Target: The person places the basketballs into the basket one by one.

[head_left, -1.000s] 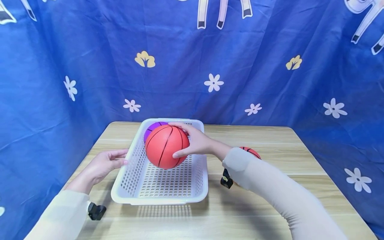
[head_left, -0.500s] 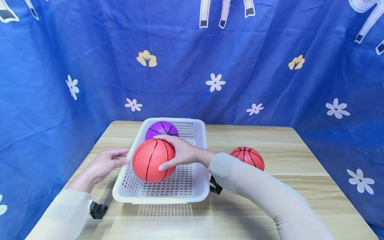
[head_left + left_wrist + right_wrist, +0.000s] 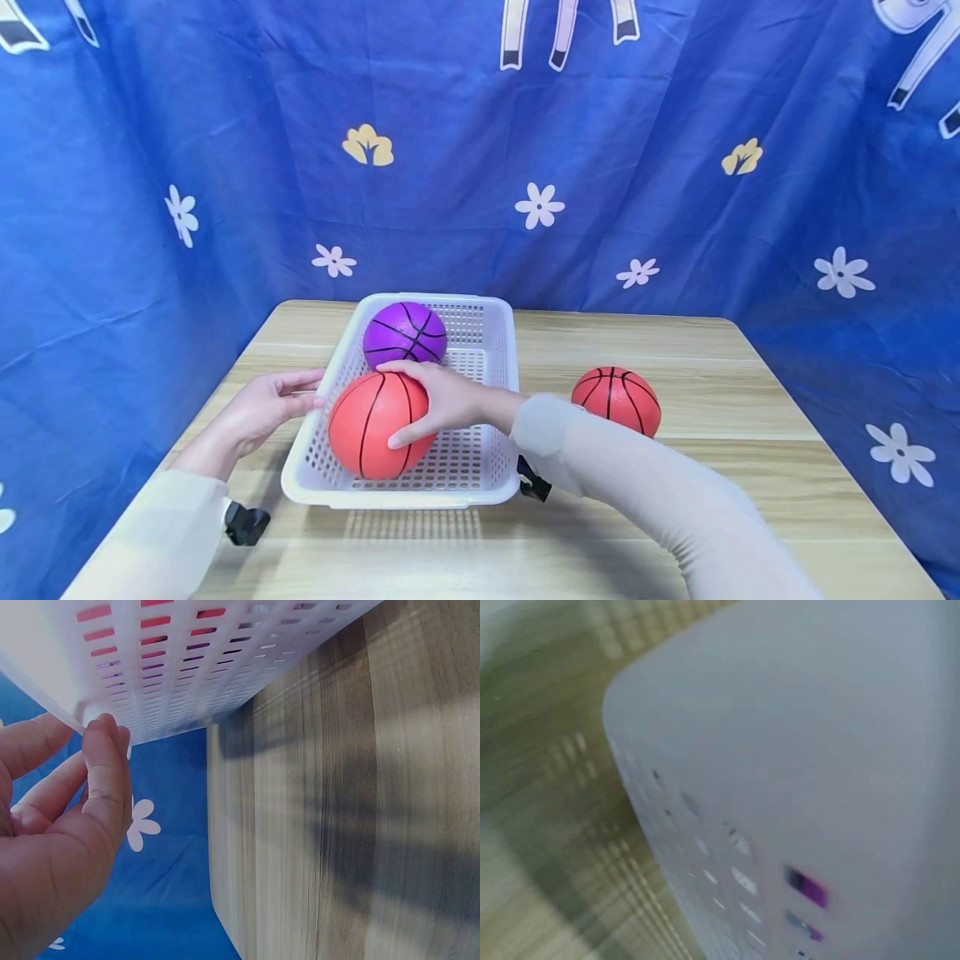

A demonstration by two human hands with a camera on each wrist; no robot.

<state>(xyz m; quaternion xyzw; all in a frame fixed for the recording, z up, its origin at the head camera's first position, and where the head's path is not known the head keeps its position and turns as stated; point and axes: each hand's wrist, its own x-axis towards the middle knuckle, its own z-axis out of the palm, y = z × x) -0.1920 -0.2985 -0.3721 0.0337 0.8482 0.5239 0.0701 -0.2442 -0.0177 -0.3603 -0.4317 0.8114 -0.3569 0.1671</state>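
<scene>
Sinking lower into basket [image 3: 397, 500], orange ball [image 3: 369, 429]

I saw an orange-red ball [image 3: 371, 429] with thin black seams left of centre in the lower frame and, just above it, a purple ball [image 3: 403, 327] banded in black. The basket [image 3: 397, 500] was white, its walls and floor patterned with small holes. Right of centre, I had a red ball [image 3: 615, 400] with black lines. The desk [image 3: 750, 408] showed pale tan, streaked wood grain; the sleeves [image 3: 637, 479] were off-white. Across the upper frame, the blue curtain [image 3: 450, 125] carried white flowers [image 3: 540, 200], yellow trees [image 3: 367, 142] and white, dark-hooved animal legs [image 3: 512, 33].
</scene>
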